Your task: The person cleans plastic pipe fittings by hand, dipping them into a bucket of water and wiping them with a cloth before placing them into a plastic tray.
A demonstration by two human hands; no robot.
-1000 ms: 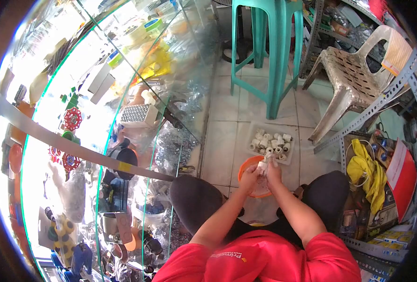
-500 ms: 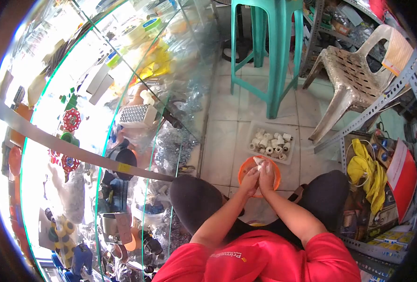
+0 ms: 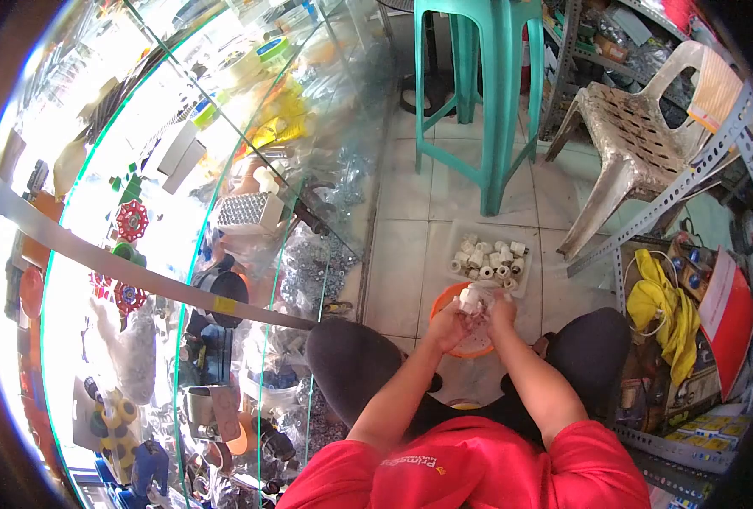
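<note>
Between my knees an orange bowl [image 3: 446, 297] rests on the floor, with cloudy whitish liquid showing inside it. Over the bowl, my left hand [image 3: 450, 326] is closed around a white plastic pipe fitting [image 3: 470, 299]. My right hand [image 3: 502, 314] is close beside it, over the right side of the bowl. Its fingers are blurred and whitish, so what they hold, if anything, cannot be made out. Just beyond the bowl, a clear plastic tray [image 3: 522, 282] contains several white pipe fittings [image 3: 485, 254].
A glass display case [image 3: 262, 161] full of hardware runs along my left. Ahead stands a green plastic stool [image 3: 492, 110], with a worn plastic chair [image 3: 627, 127] at the right. A metal rack [image 3: 618, 246] and a yellow cloth [image 3: 660, 305] are near my right knee.
My hands were pressed together around something white. They have come apart, my right hand moving to the right, and the white fitting now shows at my left hand.
</note>
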